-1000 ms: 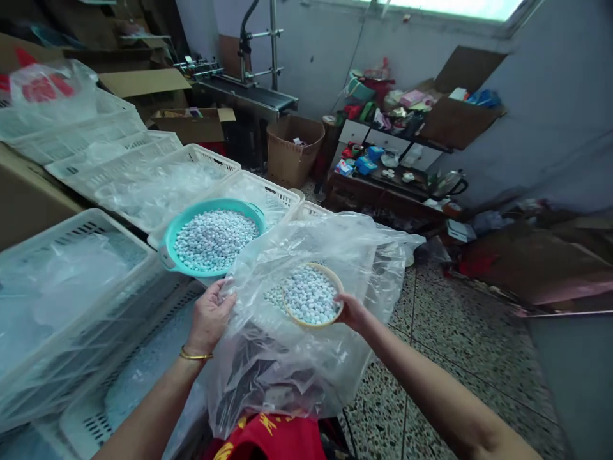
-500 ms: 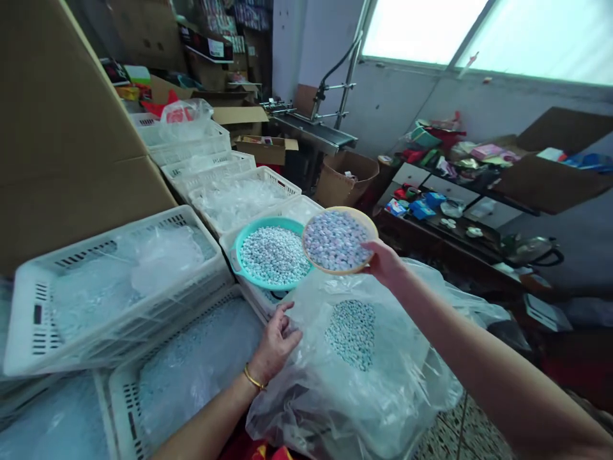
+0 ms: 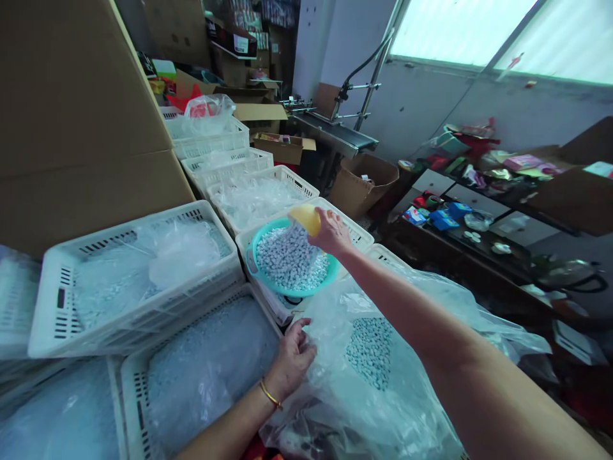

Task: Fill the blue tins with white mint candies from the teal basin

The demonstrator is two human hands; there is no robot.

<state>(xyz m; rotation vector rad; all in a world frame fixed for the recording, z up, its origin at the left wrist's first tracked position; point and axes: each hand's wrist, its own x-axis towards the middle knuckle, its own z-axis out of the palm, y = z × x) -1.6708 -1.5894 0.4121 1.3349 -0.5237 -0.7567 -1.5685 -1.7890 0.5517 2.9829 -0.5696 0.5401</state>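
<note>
My right hand grips a shallow yellow bowl, tilted steeply over a turquoise basin. Small pale pieces, like beads or pebbles, spill from the bowl onto the heap in the basin. Below, my left hand, with a gold bangle at the wrist, has its fingers curled at the near left edge of a large clear plastic bag. More small pale-green pieces lie inside this bag, under my right forearm. The basin rests on a white crate, and a dark-edged object beneath it is mostly hidden.
White plastic crates with bagged contents stand at the left and run back in a row. A tall cardboard sheet rises behind them. An open cardboard box and a conveyor machine are farther back. A cluttered shelf stands right.
My right hand has moved left with the bowl and tipped it from nearly level, pouring its pieces into the basin. My left hand stays at the bag's edge. The view has shifted slightly.
</note>
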